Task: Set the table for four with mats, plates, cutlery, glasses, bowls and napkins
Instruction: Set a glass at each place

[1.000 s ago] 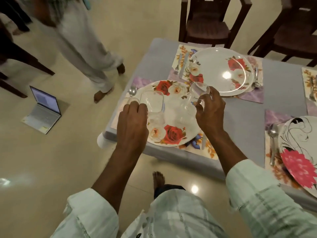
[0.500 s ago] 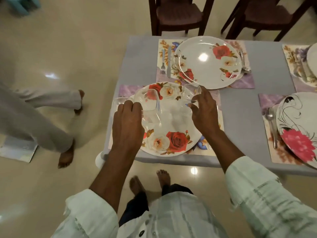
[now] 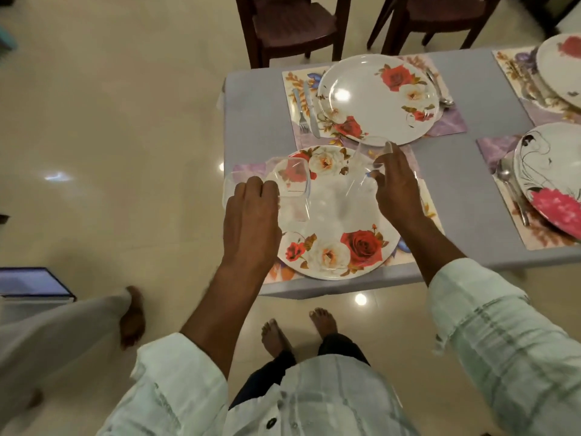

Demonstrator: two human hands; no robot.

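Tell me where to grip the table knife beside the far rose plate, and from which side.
Grip the steel table knife by its handle, the end nearest the chairs, from above. It lies flat on the floral mat between the fork and the rose plate, leaving little side room.

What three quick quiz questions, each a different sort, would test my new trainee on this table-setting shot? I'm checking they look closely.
1. True or false: the left hand holds clear glasses above the near rose plate.
2. Multiple choice: beside the far rose plate, on its left in the picture, lie
A) a napkin
B) a fork and a knife
C) a bowl
3. Fill in: the right hand grips a clear ____.

Key
1. True
2. B
3. glass
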